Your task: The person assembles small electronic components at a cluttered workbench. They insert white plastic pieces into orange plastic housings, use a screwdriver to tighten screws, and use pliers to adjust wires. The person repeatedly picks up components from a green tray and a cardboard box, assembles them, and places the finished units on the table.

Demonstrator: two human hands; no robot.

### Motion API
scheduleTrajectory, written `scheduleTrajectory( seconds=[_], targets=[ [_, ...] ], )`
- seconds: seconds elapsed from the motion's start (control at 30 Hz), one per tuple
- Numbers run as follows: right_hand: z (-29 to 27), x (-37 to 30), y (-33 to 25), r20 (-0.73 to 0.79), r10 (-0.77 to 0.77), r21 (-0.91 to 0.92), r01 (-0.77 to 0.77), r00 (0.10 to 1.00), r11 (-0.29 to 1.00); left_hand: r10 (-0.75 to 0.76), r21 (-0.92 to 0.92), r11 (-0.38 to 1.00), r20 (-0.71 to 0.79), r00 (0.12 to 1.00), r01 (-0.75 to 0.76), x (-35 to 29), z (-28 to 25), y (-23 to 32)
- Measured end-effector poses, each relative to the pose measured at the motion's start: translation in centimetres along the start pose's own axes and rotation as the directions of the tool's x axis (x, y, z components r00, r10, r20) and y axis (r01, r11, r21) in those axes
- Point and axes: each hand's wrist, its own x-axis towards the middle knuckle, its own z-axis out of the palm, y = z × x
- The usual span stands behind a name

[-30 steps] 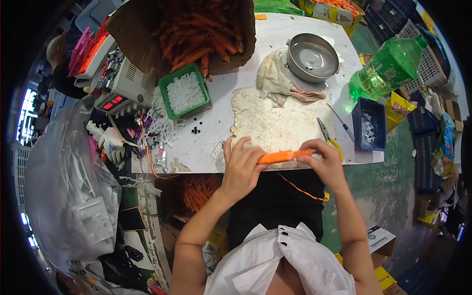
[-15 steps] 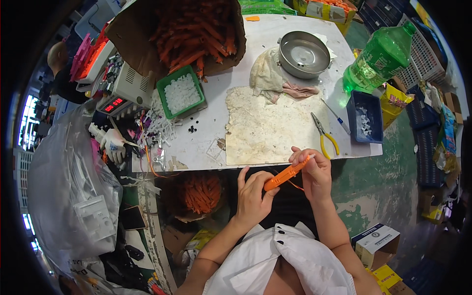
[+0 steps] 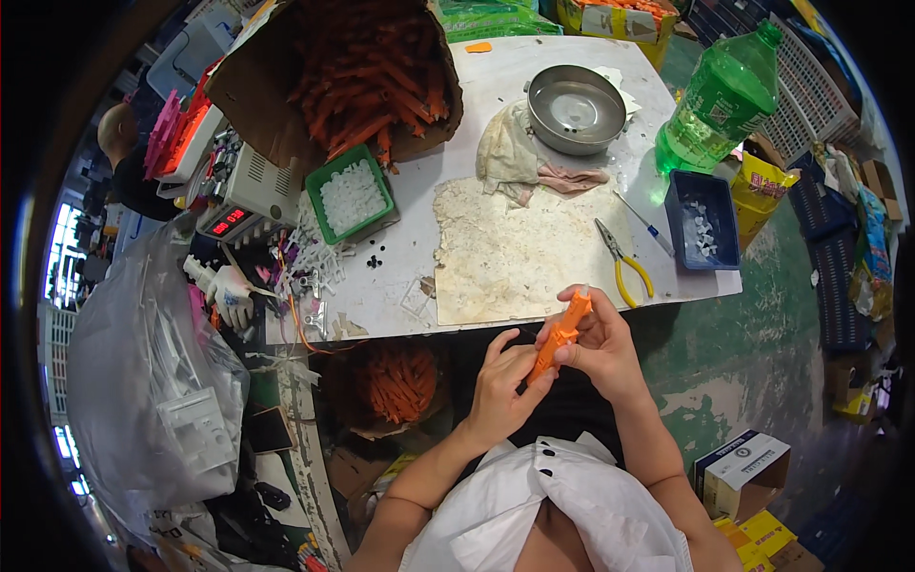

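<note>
Both my hands hold a slim orange plastic part (image 3: 558,345) just off the table's near edge. The part stands steeply tilted, with a small white piece (image 3: 584,289) at its upper end. Its lower end is pinched by my left hand (image 3: 501,389), closed with the index finger raised. My right hand (image 3: 606,355) is closed around the upper half, thumb pressed on its side. On the table beyond lies a worn cream sheet (image 3: 515,257). Yellow-handled pliers (image 3: 621,267) lie right of it, beside a thin screwdriver (image 3: 646,226).
A green tray (image 3: 335,229) of small white pieces stands left, near a carton (image 3: 243,91) heaped with orange parts. A metal bowl (image 3: 577,133) and a cloth (image 3: 505,153) lie farther back. At right are a blue tray (image 3: 729,250) and a green bottle (image 3: 720,105).
The orange part has turned from slanting rightward to a steeper angle. My right hand has shifted slightly left and now grips around its upper half.
</note>
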Motion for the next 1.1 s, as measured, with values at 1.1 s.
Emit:
scheduleTrajectory(
  seconds=[1.1],
  targets=[
    [-10.0,-4.4,1.2,-0.426,-0.236,-0.342,0.086,0.873,0.936,-0.29,-0.893,-0.102,0.449,0.845,0.439,-0.9,-2.7,-3.2]
  ],
)
